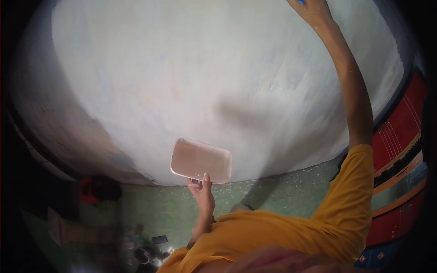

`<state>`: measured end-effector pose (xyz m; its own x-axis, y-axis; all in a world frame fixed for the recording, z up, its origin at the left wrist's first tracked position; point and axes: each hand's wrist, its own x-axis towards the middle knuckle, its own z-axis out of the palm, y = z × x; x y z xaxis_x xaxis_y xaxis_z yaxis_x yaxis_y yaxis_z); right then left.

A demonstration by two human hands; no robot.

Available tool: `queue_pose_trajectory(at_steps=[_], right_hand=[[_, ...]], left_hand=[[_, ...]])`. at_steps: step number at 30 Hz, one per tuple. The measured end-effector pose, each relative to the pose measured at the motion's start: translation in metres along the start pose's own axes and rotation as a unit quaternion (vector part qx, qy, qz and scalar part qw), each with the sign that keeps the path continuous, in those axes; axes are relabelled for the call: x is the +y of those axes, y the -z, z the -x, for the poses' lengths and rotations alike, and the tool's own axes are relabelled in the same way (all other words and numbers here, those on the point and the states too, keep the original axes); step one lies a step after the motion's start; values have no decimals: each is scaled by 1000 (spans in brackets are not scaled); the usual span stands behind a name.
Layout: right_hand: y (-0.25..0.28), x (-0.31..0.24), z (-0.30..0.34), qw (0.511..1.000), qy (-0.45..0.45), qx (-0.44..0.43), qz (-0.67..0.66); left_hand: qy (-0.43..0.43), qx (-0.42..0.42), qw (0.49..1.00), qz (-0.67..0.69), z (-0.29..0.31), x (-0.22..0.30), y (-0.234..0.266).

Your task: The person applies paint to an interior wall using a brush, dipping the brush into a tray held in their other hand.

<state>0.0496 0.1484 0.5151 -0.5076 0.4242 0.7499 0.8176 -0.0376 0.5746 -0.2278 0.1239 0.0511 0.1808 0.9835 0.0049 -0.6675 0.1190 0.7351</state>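
Observation:
My left hand (200,189) grips a shallow, pale pinkish rectangular tray (201,160) at its lower edge, the thumb over the rim and the fingers behind. The tray is tilted, its inside facing me, with a whitish film on it. Beyond it rises a wall (195,82) with streaky white paint. My right hand (314,12) is stretched up at the top edge near the wall, with small white specks on the arm. A bit of something blue (301,2) shows in it; the rest and most of the fingers are cut off by the frame.
White spots dot the green tiled floor (291,189) along the wall's foot. A red and black object (98,189) stands at the lower left. A dark flat rectangular object (160,239) lies among clutter near the bottom. Red panels with orange-brown strips (395,141) stand at the right.

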Motion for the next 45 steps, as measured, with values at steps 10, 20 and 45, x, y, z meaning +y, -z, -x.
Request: queue_pose_trajectory(at_steps=[10, 20, 45], right_hand=[[-112, -145, 196, 951, 16, -249, -183], [-30, -9, 0, 985, -145, -88, -15], [-16, 12, -30, 997, -65, -26, 21]], left_hand=[[-12, 10, 1000, 10, 3, 4, 3], [-3, -2, 1000, 5, 8, 1, 11], [-16, -22, 999, -29, 5, -15, 18]])
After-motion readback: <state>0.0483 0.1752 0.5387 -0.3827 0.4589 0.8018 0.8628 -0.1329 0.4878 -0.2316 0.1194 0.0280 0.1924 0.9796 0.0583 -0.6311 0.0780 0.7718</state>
